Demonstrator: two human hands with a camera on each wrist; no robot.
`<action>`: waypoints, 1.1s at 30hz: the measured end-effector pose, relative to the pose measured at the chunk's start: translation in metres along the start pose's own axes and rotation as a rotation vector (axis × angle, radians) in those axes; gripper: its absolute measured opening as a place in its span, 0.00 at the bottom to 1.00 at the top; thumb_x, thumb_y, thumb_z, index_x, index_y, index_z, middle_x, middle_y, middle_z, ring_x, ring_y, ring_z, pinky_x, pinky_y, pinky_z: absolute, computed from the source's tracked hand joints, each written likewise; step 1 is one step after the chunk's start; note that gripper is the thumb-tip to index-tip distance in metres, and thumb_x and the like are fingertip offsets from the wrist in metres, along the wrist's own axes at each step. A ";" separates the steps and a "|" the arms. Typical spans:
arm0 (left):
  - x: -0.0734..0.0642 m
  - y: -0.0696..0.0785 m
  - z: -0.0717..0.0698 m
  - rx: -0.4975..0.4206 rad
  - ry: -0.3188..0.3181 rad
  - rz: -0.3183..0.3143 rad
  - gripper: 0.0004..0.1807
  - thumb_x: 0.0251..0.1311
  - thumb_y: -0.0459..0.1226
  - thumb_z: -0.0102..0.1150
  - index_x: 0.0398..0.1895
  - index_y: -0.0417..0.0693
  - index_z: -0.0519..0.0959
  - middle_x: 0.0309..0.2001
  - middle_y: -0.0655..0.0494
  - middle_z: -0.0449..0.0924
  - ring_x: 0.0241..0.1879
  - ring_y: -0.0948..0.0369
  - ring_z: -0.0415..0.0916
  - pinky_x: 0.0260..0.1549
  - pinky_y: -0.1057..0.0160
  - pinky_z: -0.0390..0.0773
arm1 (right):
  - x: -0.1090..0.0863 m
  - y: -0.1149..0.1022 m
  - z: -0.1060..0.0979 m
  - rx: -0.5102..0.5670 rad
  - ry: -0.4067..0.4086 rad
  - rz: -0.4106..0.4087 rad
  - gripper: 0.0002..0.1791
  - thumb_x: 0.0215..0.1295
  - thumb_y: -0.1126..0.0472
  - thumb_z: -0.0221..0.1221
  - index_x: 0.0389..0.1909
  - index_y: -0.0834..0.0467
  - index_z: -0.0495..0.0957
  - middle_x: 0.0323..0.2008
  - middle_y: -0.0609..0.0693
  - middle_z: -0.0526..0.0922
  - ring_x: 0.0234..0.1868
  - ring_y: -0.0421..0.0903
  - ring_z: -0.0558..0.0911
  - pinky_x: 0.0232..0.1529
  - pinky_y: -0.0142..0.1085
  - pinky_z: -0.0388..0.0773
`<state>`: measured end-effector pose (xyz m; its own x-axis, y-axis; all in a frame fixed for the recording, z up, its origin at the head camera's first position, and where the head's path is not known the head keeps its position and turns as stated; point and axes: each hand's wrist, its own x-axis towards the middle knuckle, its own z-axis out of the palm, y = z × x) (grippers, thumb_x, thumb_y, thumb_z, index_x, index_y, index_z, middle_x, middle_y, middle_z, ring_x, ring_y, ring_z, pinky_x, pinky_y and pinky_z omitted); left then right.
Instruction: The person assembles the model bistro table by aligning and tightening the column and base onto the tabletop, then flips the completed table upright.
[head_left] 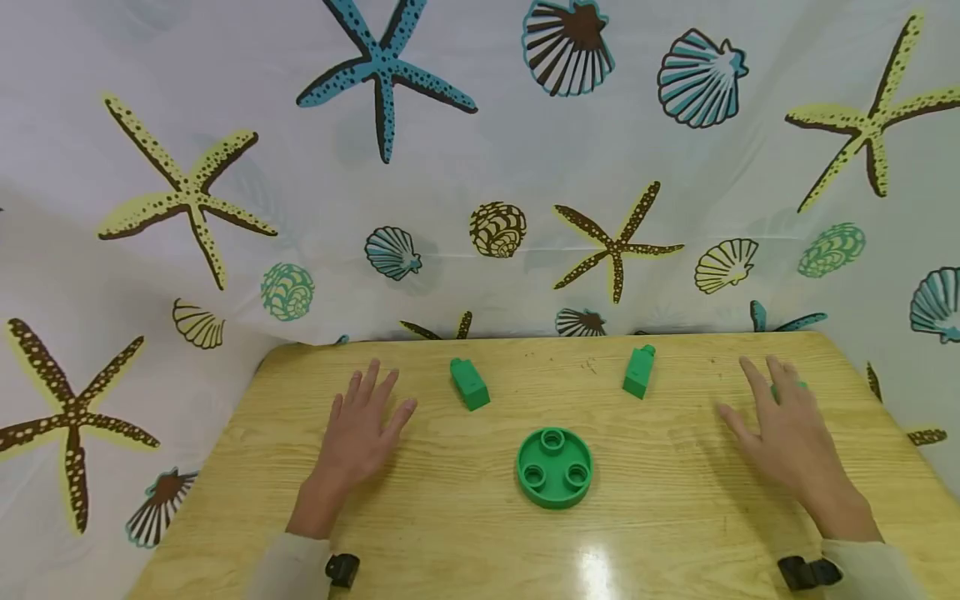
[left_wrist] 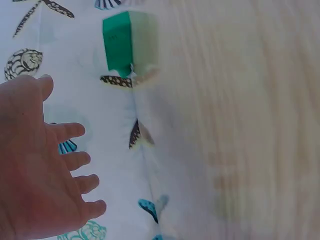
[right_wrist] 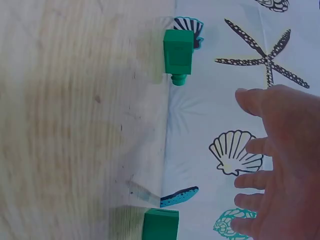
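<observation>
My left hand [head_left: 358, 433], fingers spread and holding nothing, is over the left side of the wooden table. The nearest thing to it is a green bottle-shaped block [head_left: 469, 384] with a small knob at one end, which also appears as a green block [left_wrist: 118, 42] in the left wrist view. My right hand [head_left: 791, 437], likewise spread and holding nothing, partly hides another green block [right_wrist: 160, 225]. A third knobbed block [head_left: 639, 372] lies further left of that hand. Between both hands, nearer me, sits a round green base [head_left: 554, 468] with three raised ring sockets.
The wooden table [head_left: 637, 533] ends at the back against a hanging white cloth [head_left: 450, 183] printed with starfish and shells. Its sides also meet the cloth. A black wrist mount [head_left: 343, 570] shows at the left cuff and another black mount [head_left: 810, 572] at the right.
</observation>
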<state>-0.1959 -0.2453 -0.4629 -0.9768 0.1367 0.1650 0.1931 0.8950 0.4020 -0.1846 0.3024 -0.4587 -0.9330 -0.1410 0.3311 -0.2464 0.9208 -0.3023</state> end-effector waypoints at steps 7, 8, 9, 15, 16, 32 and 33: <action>-0.002 0.043 0.008 -0.128 -0.025 0.068 0.37 0.79 0.56 0.45 0.80 0.42 0.60 0.79 0.36 0.52 0.77 0.35 0.46 0.69 0.26 0.49 | -0.011 0.011 -0.010 0.077 0.106 0.112 0.37 0.77 0.52 0.57 0.79 0.63 0.57 0.71 0.77 0.57 0.65 0.82 0.59 0.51 0.78 0.64; -0.001 0.049 0.010 -0.151 -0.018 0.086 0.37 0.79 0.56 0.46 0.79 0.41 0.61 0.79 0.36 0.53 0.77 0.36 0.48 0.69 0.27 0.51 | -0.012 0.013 -0.011 0.089 0.122 0.138 0.36 0.77 0.53 0.58 0.78 0.64 0.58 0.70 0.78 0.58 0.64 0.83 0.61 0.48 0.77 0.66; 0.000 0.053 0.014 -0.180 -0.012 0.100 0.36 0.79 0.55 0.47 0.79 0.41 0.61 0.78 0.36 0.54 0.77 0.36 0.50 0.69 0.28 0.53 | -0.014 0.015 -0.011 0.106 0.131 0.170 0.35 0.77 0.54 0.58 0.77 0.65 0.59 0.69 0.78 0.59 0.62 0.82 0.62 0.45 0.76 0.68; -0.012 0.074 0.031 -0.405 -0.002 0.152 0.28 0.78 0.45 0.54 0.74 0.42 0.68 0.73 0.40 0.65 0.72 0.42 0.62 0.67 0.37 0.67 | -0.018 0.031 -0.006 0.169 0.055 0.384 0.42 0.74 0.52 0.60 0.76 0.73 0.53 0.63 0.83 0.60 0.60 0.81 0.61 0.50 0.74 0.65; -0.015 0.078 0.033 -0.444 -0.007 0.150 0.28 0.77 0.44 0.55 0.74 0.42 0.68 0.72 0.42 0.67 0.72 0.43 0.64 0.67 0.38 0.67 | -0.017 0.034 -0.004 0.177 0.032 0.400 0.44 0.74 0.51 0.60 0.76 0.74 0.51 0.62 0.84 0.60 0.60 0.82 0.61 0.51 0.75 0.64; -0.024 0.134 0.066 -0.643 -0.356 0.104 0.55 0.55 0.45 0.79 0.79 0.35 0.56 0.73 0.39 0.62 0.70 0.44 0.65 0.66 0.42 0.70 | -0.002 0.059 0.002 0.316 -0.155 0.481 0.52 0.77 0.42 0.52 0.75 0.80 0.38 0.60 0.88 0.60 0.55 0.81 0.71 0.46 0.67 0.77; -0.024 0.137 0.067 -0.612 -0.351 0.100 0.57 0.53 0.45 0.80 0.79 0.34 0.56 0.73 0.39 0.62 0.70 0.44 0.65 0.66 0.42 0.70 | -0.001 0.059 0.002 0.314 -0.158 0.480 0.52 0.78 0.42 0.51 0.75 0.80 0.38 0.60 0.88 0.60 0.55 0.81 0.70 0.46 0.67 0.77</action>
<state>-0.1523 -0.0974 -0.4721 -0.9042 0.4259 -0.0309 0.2000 0.4863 0.8506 -0.1988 0.3562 -0.4786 -0.9810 0.1904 -0.0377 0.1696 0.7464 -0.6435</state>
